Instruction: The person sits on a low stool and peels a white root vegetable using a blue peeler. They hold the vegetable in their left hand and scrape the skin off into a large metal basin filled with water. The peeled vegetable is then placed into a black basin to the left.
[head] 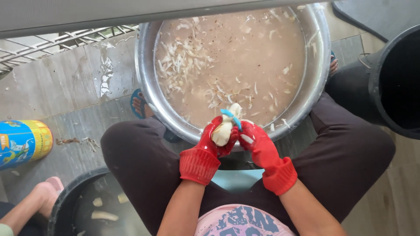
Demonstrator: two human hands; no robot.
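Both my hands wear red rubber gloves and meet over the near rim of a big steel basin (146, 87). My left hand (212, 142) grips a pale, partly peeled root vegetable (224, 131). My right hand (258, 146) holds a light blue peeler (232, 117) against the top of that vegetable. The basin is full of murky brown water (245, 57) with many pale peel strips floating in it. I sit with my knees spread on either side of the basin.
A black bucket (65, 205) at lower left holds water and pale peeled pieces. Another black tub (385, 87) stands at right. A blue and yellow can (24, 142) lies on the wet tiled floor at left. Another person's foot (46, 194) shows at lower left.
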